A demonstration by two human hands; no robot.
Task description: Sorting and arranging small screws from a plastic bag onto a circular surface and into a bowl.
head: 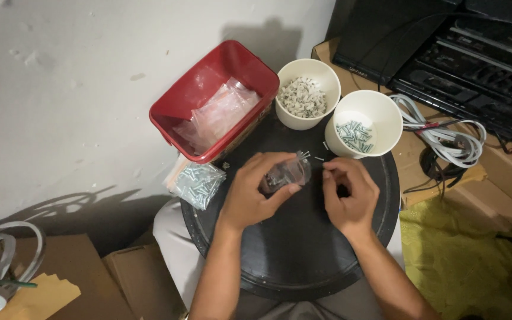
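Round, dark and slightly glossy, the black tabletop [303, 249] sits against a pale wall. On it the left hand [255, 192] is clenched around a small clear plastic bag of screws [288, 173], its mouth turned rightward toward the right hand [351, 195], whose fingertips pinch together just beside it; what they grip is too small to tell. Behind stand a red plastic tub of empty clear bags [208, 89], a white paper cup of pale plugs [303, 95], a white paper cup of silvery screws [362, 127], and a filled bag [197, 184] at the left rim.
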